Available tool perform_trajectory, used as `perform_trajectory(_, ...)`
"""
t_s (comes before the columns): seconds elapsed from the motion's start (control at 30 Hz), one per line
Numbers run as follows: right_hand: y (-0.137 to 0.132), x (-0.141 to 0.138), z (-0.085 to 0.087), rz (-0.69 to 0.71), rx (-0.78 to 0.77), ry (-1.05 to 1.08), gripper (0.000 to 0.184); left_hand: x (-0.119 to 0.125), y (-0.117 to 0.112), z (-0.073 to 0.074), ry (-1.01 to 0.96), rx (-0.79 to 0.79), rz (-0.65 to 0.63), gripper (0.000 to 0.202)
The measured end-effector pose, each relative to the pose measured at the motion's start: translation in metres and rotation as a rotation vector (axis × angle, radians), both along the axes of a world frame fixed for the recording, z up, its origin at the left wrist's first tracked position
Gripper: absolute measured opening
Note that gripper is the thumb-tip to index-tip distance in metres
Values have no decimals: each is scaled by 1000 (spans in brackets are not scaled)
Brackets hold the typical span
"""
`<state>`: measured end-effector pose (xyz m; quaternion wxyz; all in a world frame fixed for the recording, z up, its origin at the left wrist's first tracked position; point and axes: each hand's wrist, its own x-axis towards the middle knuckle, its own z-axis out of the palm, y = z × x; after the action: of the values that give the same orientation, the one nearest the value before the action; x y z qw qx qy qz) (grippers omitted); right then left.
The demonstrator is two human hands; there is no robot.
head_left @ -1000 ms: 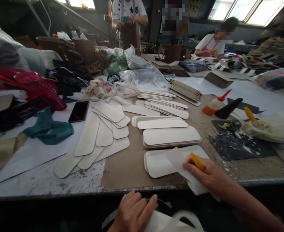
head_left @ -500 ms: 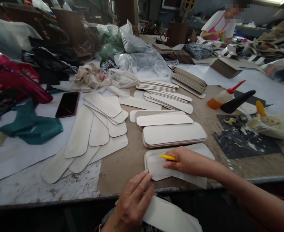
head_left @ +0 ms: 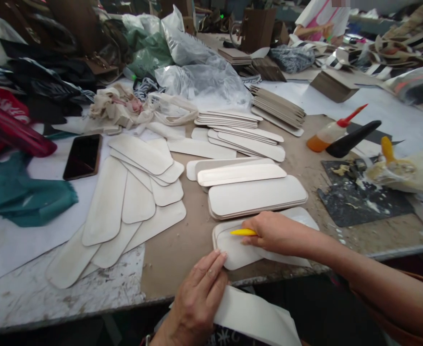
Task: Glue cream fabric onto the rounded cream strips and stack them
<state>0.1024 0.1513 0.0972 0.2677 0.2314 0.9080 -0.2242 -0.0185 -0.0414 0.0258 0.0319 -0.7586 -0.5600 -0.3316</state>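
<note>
My right hand (head_left: 274, 233) is closed on a small yellow tool (head_left: 243, 232) and presses its tip flat onto a cream rounded panel (head_left: 233, 250) at the table's near edge. My left hand (head_left: 200, 298) lies with fingers stretched flat on another cream panel (head_left: 255, 319) in my lap, fingertips reaching the table edge just below the first panel. A neat stack of cream panels (head_left: 256, 196) sits right behind my right hand.
Several cream panels are fanned out at the left (head_left: 132, 197), with more stacks behind (head_left: 233, 139). A black phone (head_left: 82, 156), an orange glue bottle (head_left: 329, 134), a black glue-smeared mat (head_left: 363, 202), plastic bags (head_left: 200, 77) and fabric piles surround them. A person sits at the far right (head_left: 319, 19).
My right hand brought the yellow tool and the thin panel down from a raised position onto the stack at the table edge. My left hand slid forward and flattened. The view tilted downward.
</note>
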Motion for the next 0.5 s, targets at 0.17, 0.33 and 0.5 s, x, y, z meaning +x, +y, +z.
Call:
perform_trajectory(0.17, 1, -1, -1, 21, 16, 23, 23, -1, -1, -3, -8, -27, -27, 26)
perform_trajectory(0.33, -1, -2, 2, -11, 16, 12, 21, -2, 0, -10, 17, -13, -40, 27)
perform_trajectory(0.5, 2, 7, 8, -21, 10, 48, 21, -2, -2, -18, 33, -39, -33, 28)
